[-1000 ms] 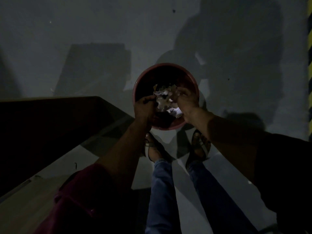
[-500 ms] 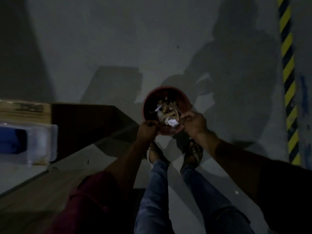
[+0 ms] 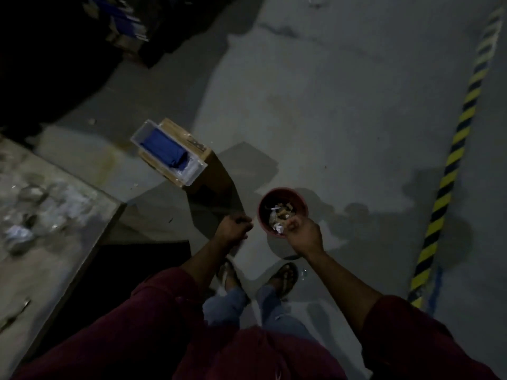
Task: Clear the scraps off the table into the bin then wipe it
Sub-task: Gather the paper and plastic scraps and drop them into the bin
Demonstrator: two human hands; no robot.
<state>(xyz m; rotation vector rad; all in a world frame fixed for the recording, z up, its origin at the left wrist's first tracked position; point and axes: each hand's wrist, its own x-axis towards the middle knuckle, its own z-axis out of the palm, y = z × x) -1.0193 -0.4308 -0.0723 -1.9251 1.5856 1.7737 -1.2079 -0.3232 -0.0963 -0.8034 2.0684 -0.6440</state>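
Withdrawn leftward from the red bin (image 3: 282, 212), left hand (image 3: 233, 229) curls empty; right hand (image 3: 304, 234) pinches paper scraps (image 3: 279, 213) over its rim.

Maroon sleeves (image 3: 153, 319) — blue jeans (image 3: 227, 300) — sandals (image 3: 285, 278)

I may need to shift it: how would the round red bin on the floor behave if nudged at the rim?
The round red bin looks small and holds only paper scraps, so it is probably light. It would likely slide on the smooth floor, or tip.
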